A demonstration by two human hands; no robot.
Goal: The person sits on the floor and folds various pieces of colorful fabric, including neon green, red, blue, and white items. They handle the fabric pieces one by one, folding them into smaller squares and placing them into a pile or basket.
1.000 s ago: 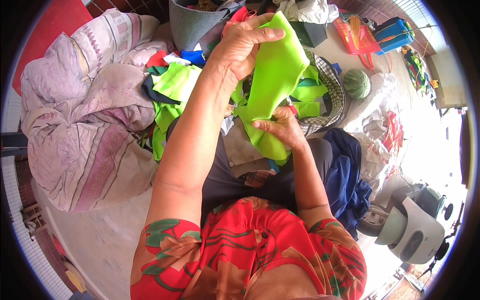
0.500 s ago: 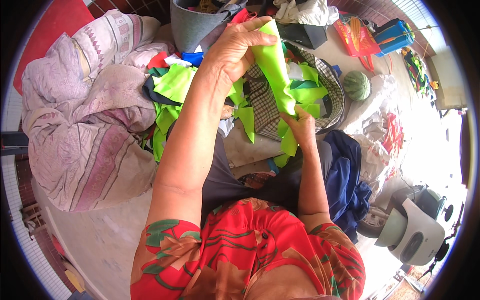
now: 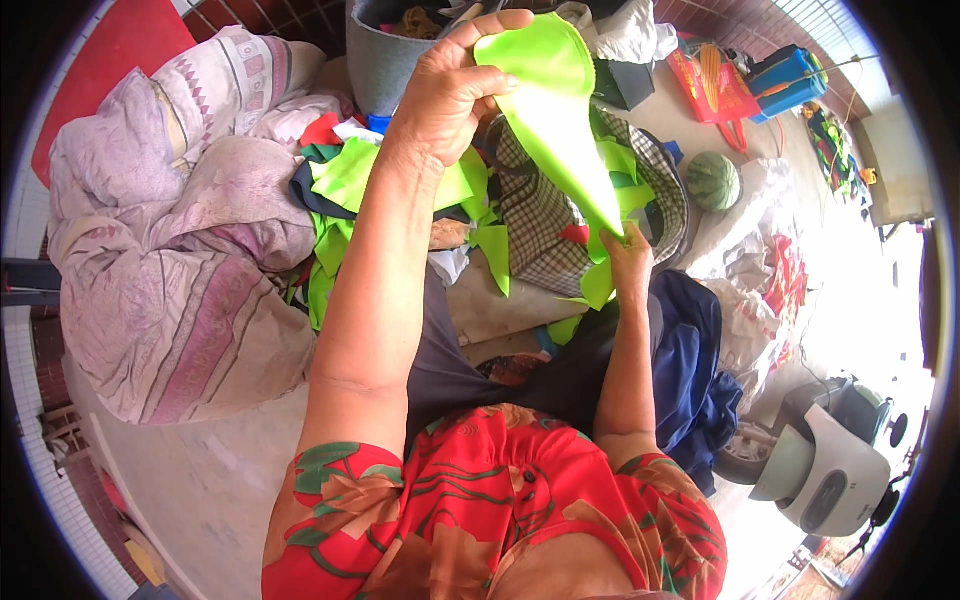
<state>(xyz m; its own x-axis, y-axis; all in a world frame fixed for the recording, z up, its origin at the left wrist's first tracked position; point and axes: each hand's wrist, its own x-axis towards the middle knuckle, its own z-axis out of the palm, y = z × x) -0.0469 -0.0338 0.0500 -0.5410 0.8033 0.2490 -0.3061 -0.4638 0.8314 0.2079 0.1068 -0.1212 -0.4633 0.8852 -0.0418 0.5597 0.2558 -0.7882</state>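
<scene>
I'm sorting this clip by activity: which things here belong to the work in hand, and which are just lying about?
In hand:
left hand
right hand
lime-green fabric piece, stretched between both hands
green fabric scraps

Lying about:
grey tub
pinkish bedding bundle
checked cloth
small watermelon
blue garment

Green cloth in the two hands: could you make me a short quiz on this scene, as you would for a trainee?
1. True or false: the left hand holds the wide top end of the green cloth.
2. Where does the right hand grip the cloth? A) its narrow lower tip B) its middle C) nowhere
3. Fill in: the round striped fruit on the person's right is a ____.

Key: 1 true; 2 A; 3 watermelon.
</scene>
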